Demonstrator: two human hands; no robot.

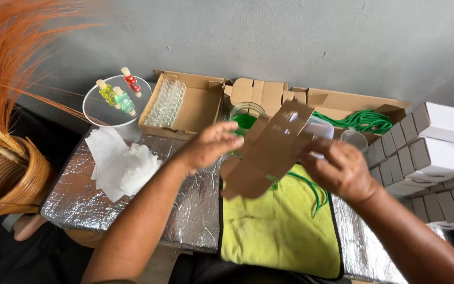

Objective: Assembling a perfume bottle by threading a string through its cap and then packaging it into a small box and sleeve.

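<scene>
Brown cardboard blank, flat and notched, we grip with left hand and right hand; three coloured bottles sit at the worktop's far left corner.

hands holding flat cardboard box blank, yellow cloth below

We see our left hand and right hand blurred by motion, and the flat brown cardboard blank between them is smeared too, so its folds and our grip on it stay unclear. Behind the blank, the green jar beyond our left fingers is half covered, and a white cup above our right hand shows only an edge. The stacked white boxes right of our right hand run off the frame.
</scene>
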